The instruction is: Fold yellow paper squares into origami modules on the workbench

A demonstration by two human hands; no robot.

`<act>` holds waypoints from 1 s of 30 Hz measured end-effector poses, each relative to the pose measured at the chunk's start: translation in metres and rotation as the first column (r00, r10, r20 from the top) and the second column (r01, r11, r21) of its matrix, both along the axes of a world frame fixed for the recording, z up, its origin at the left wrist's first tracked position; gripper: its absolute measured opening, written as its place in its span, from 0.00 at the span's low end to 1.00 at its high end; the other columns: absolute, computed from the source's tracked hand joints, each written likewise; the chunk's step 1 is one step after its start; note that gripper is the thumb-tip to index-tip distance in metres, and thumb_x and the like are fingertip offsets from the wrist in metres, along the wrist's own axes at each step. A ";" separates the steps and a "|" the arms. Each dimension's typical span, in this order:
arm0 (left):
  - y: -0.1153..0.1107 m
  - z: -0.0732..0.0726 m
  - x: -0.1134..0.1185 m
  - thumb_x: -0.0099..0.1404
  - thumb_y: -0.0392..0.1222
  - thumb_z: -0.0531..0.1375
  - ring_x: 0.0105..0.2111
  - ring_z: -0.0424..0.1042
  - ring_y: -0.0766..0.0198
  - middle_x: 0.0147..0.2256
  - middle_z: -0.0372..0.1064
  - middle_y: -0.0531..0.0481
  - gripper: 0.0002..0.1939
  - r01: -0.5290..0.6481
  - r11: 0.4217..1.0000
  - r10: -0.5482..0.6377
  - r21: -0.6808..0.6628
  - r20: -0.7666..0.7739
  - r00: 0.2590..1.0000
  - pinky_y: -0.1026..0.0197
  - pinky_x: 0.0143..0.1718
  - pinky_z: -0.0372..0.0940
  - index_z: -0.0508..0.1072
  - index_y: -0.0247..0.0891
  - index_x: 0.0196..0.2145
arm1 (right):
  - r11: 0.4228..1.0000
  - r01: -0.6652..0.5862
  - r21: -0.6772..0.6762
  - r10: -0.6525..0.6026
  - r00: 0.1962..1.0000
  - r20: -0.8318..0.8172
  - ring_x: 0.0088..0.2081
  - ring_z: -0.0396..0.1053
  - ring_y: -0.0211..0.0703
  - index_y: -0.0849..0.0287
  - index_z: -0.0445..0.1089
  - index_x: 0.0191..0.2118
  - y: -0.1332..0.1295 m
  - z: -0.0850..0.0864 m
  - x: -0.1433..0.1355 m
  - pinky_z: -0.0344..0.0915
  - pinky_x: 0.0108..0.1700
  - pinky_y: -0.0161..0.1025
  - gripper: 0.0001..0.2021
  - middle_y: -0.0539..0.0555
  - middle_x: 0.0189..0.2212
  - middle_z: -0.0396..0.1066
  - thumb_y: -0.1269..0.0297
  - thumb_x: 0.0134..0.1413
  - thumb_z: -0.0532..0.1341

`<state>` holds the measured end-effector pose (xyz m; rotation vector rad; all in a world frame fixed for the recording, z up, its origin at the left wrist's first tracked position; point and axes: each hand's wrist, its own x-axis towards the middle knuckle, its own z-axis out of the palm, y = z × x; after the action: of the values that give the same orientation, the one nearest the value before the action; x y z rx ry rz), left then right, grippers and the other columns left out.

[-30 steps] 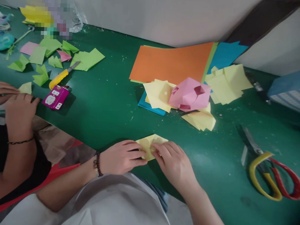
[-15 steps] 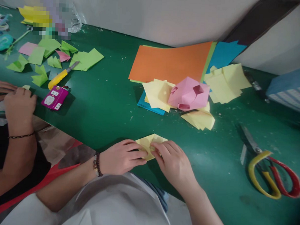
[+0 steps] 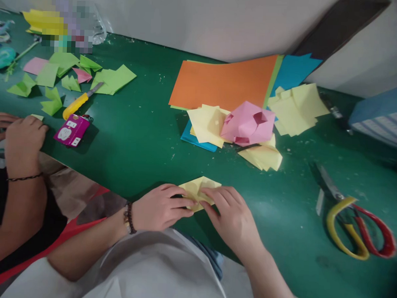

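A small sheet of pale yellow paper (image 3: 202,184), creased and partly folded, lies at the front edge of the green table (image 3: 136,151). My left hand (image 3: 165,207) has its fingers curled over the paper's left side. On the right side, my right hand (image 3: 230,213) pinches the paper between thumb and fingers. Both hands hide parts of the sheet. Beyond them sits a pink folded paper shape (image 3: 249,124) with dark openings, among yellow paper pieces (image 3: 207,125) and a folded yellow piece (image 3: 263,158).
Scissors (image 3: 349,219) with yellow and red handles lie at right, near a blue box (image 3: 382,114). Orange paper (image 3: 223,82) lies at the back. A yellow craft knife (image 3: 79,103), purple box (image 3: 71,130) and green paper pieces (image 3: 111,80) are at left, near another person's hands (image 3: 25,136).
My fingers have shifted very slightly on the yellow paper, which stays in place between both hands. The view has turned a little, so the table things appear slightly further left.
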<state>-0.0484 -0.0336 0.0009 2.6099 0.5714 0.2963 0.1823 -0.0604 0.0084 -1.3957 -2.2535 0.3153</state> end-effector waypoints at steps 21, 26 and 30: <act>0.000 0.002 0.000 0.67 0.35 0.53 0.55 0.59 0.58 0.59 0.64 0.54 0.15 0.017 1.000 -0.017 0.003 -0.062 0.998 0.54 0.53 0.59 0.71 0.43 0.49 | 0.792 0.126 -0.598 -0.358 0.888 -0.287 0.18 0.65 0.32 0.56 0.58 0.51 -0.078 0.000 -0.027 0.67 0.23 0.31 0.12 0.55 0.39 0.77 0.61 0.63 0.52; 0.000 0.001 -0.002 0.67 0.35 0.54 0.55 0.59 0.57 0.59 0.64 0.54 0.15 0.023 1.000 -0.022 0.005 -0.057 0.998 0.54 0.52 0.59 0.71 0.43 0.50 | 0.781 0.286 -0.556 -0.468 0.856 -0.217 0.14 0.62 0.30 0.55 0.59 0.48 -0.071 0.000 -0.010 0.65 0.18 0.31 0.12 0.61 0.50 0.74 0.58 0.62 0.53; 0.001 0.001 -0.002 0.67 0.35 0.54 0.54 0.60 0.57 0.58 0.66 0.53 0.14 0.023 1.000 -0.023 0.000 -0.046 0.999 0.54 0.51 0.59 0.72 0.43 0.49 | 0.799 0.393 -0.454 -0.507 0.847 -0.159 0.14 0.61 0.29 0.55 0.62 0.45 -0.064 0.001 0.004 0.63 0.17 0.30 0.10 0.58 0.46 0.76 0.57 0.61 0.55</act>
<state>-0.0507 -0.0325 0.0018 2.6275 0.5568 0.2302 0.1858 -0.1247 0.0091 -1.9189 -1.6097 0.7914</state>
